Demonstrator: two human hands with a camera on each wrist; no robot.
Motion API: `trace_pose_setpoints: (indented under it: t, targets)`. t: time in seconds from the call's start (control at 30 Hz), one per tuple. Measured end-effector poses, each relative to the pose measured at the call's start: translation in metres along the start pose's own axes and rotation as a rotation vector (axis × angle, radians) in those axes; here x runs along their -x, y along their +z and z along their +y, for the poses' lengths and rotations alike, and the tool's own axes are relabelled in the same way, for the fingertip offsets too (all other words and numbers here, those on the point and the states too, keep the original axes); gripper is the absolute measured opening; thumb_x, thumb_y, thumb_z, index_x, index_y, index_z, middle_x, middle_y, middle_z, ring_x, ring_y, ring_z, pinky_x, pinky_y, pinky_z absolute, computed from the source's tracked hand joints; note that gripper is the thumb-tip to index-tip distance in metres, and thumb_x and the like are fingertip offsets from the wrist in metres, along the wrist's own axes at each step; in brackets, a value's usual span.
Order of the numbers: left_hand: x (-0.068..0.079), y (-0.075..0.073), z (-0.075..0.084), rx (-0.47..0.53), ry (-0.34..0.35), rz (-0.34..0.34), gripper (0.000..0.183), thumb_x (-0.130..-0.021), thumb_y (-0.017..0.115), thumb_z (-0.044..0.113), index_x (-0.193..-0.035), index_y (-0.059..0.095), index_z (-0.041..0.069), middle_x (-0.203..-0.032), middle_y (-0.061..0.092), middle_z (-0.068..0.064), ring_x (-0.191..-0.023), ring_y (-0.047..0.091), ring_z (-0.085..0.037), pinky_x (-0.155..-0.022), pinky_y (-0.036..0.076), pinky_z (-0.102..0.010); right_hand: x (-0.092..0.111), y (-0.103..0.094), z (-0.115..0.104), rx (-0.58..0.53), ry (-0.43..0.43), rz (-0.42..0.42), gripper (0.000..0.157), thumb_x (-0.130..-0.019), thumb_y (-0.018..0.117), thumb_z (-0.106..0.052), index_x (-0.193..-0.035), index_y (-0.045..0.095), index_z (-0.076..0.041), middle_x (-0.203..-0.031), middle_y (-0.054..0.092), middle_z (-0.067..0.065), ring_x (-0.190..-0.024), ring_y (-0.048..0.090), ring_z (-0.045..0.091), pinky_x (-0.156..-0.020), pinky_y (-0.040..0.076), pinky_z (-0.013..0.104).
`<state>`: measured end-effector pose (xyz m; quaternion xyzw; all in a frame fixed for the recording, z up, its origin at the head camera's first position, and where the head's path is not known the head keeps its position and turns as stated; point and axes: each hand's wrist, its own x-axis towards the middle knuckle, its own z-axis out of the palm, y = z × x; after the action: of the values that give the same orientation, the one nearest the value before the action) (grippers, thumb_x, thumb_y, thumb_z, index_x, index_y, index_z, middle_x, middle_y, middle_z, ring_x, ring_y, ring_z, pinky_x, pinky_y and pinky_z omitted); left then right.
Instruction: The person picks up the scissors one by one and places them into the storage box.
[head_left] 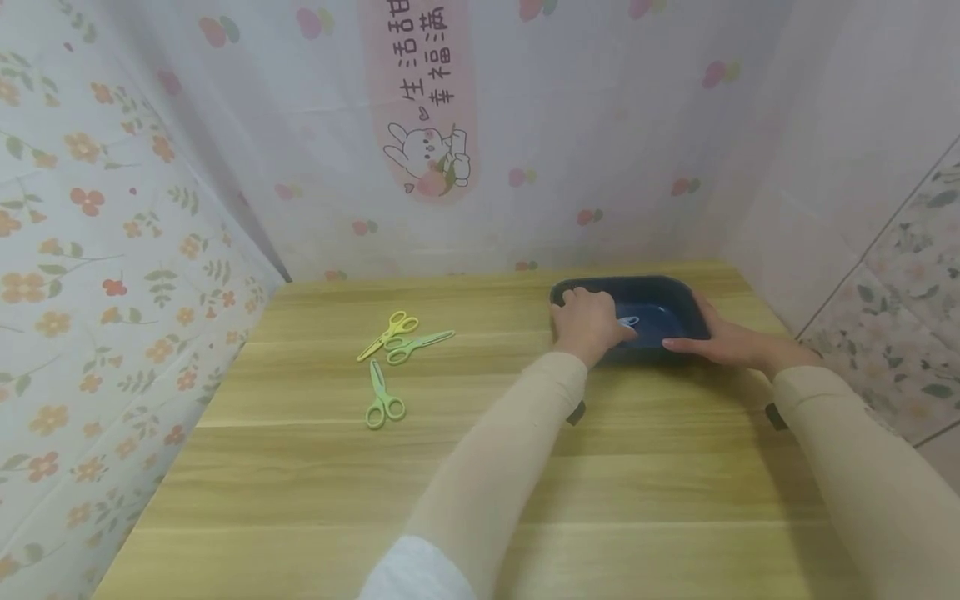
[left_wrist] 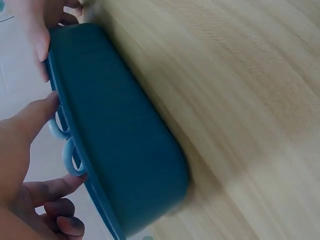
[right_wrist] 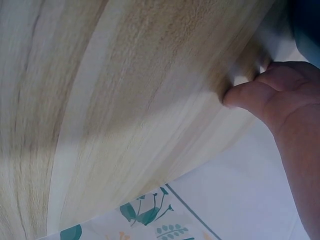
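Observation:
A dark blue rectangular plastic basin (head_left: 648,354) stands near the back right of the table. My left hand (head_left: 588,323) is over its left part. Light blue scissors (left_wrist: 74,159) show their two finger loops above the rim in the left wrist view, and my left thumb and a finger pinch them from either side; their blades are hidden. At the basin's right end, my right hand (head_left: 723,337) grips the wall, thumb over the front rim and fingers around the outside.
On the table's left half lie yellow scissors (head_left: 389,334) touching green scissors (head_left: 420,345), with a second green pair (head_left: 381,398) nearer the front. The wooden table (head_left: 300,500) meets patterned curtains at the back (head_left: 562,150) and sides.

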<state>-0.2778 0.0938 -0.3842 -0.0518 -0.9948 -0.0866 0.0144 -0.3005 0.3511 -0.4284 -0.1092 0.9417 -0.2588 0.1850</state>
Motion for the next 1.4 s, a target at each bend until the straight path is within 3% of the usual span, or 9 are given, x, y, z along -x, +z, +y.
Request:
trace_pose_setpoints:
  t: [0.37,0.7,0.83,1.03,1.23,1.4]
  targets:
    - [-0.001,0.008,0.007,-0.011,-0.056,-0.051,0.053,-0.082,0.074,0.078,-0.111,0.075,0.033,-0.136,0.066,0.003,-0.132,0.056,-0.019,-0.109,0.048,-0.047,0.0,0.0,0.0,0.011,-0.005,0.004,0.125,-0.1,0.062,-0.061,-0.162,-0.034,-0.011,-0.169,-0.018,0.04,-0.149,0.01,0.074,-0.117,0.017,0.084]
    - [-0.001,0.006,0.003,0.002,-0.086,-0.071,0.057,-0.082,0.075,0.077,-0.118,0.074,0.032,-0.129,0.067,0.003,-0.117,0.058,-0.017,-0.097,0.051,-0.04,-0.001,0.0,-0.001,0.018,0.006,0.002,0.125,-0.099,0.062,-0.062,-0.163,-0.031,-0.011,-0.169,-0.014,0.042,-0.149,0.012,0.074,-0.116,0.019,0.084]
    - [-0.004,0.004,0.0,0.026,-0.072,-0.062,0.057,-0.082,0.074,0.078,-0.114,0.075,0.031,-0.127,0.068,0.001,-0.113,0.058,-0.018,-0.093,0.052,-0.039,0.001,0.0,-0.003,0.018,0.008,0.003,0.125,-0.099,0.062,-0.062,-0.163,-0.032,-0.01,-0.169,-0.014,0.042,-0.149,0.012,0.074,-0.116,0.019,0.085]
    - [-0.011,-0.005,-0.01,0.036,-0.055,-0.021,0.052,-0.083,0.072,0.078,-0.103,0.076,0.031,-0.128,0.07,0.0,-0.119,0.06,-0.02,-0.1,0.052,-0.043,0.001,0.0,-0.002,0.009,0.007,0.006,0.125,-0.099,0.063,-0.062,-0.163,-0.031,-0.01,-0.169,-0.014,0.042,-0.15,0.011,0.073,-0.117,0.018,0.085]
    - [-0.017,-0.018,-0.026,0.086,-0.041,0.002,0.046,-0.084,0.076,0.073,-0.086,0.074,0.027,-0.116,0.075,0.006,-0.118,0.065,-0.023,-0.098,0.054,-0.047,-0.001,0.0,0.001,0.007,0.02,0.003,0.127,-0.098,0.064,-0.063,-0.162,-0.032,-0.011,-0.169,-0.016,0.041,-0.151,0.007,0.072,-0.116,0.015,0.086]
    - [-0.023,-0.032,-0.039,0.05,-0.048,0.022,0.052,-0.083,0.074,0.076,-0.104,0.077,0.029,-0.131,0.073,0.004,-0.132,0.061,-0.028,-0.107,0.051,-0.05,-0.001,0.0,-0.001,0.014,0.031,0.007,0.128,-0.097,0.064,-0.064,-0.163,-0.031,-0.009,-0.169,-0.014,0.042,-0.151,0.007,0.072,-0.117,0.014,0.086]
